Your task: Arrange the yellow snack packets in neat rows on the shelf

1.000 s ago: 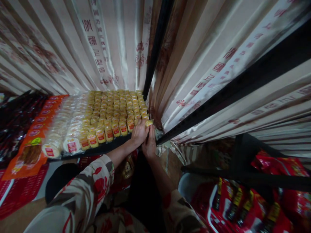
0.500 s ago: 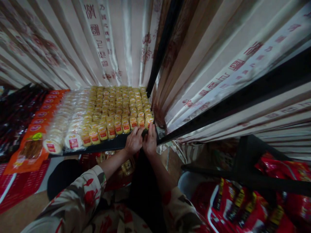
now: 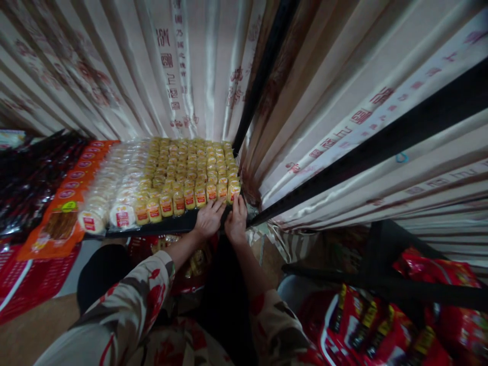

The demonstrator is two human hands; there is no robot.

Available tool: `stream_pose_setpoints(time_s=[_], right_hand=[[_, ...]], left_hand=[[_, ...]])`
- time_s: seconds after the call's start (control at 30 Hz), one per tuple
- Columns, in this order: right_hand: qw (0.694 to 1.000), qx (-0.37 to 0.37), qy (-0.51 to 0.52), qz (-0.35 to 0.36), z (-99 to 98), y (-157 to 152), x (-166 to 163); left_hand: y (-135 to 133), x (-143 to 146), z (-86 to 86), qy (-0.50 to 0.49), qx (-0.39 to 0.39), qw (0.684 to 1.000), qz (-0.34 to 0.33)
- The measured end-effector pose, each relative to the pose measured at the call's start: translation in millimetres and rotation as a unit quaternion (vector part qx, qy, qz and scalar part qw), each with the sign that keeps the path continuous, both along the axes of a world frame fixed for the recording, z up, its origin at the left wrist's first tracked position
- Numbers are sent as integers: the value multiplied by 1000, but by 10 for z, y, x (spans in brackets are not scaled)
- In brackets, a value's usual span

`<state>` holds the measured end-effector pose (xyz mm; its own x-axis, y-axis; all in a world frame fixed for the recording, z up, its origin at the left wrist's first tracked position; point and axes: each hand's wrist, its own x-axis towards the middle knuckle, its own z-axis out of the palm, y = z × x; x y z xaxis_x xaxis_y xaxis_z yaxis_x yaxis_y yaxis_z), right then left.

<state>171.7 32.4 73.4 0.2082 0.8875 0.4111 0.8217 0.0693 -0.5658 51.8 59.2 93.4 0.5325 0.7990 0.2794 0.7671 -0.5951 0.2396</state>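
Snacks (image 3: 189, 197): these were small, yellow and rounded, glossy in clear wrapping, the near ones red-labelled.
Place: they stood in tight rows on the black shelf (image 3: 183, 223), right of white round packs (image 3: 122, 217).
Left hand (image 3: 209, 219): its fingers reached the near row's edge, grip unclear.
Right hand (image 3: 236, 221): narrow fingers touched the rightmost near snack (image 3: 234, 186); I couldn't tell whether they gripped.

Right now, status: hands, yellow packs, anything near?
Left hand, right hand at front edge of yellow packs. Packs in rows on shelf. Black bar close beside right hand.
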Motion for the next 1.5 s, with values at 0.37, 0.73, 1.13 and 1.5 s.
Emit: stream_pose_setpoints(time_s=[0.37, 0.73, 1.13, 1.5], right_hand=[[999, 20, -41, 3, -27, 5, 16], [998, 52, -5, -20, -41, 24, 2], [979, 44, 196, -17, 71, 12, 45], [912, 0, 409, -44, 143, 11, 34]], left_hand=[[-30, 0, 24, 21, 53, 998, -15], [-3, 21, -9, 23, 83, 993, -76], [-17, 30, -17, 53, 64, 994, -73], [-36, 68, 2, 79, 66, 987, -127]])
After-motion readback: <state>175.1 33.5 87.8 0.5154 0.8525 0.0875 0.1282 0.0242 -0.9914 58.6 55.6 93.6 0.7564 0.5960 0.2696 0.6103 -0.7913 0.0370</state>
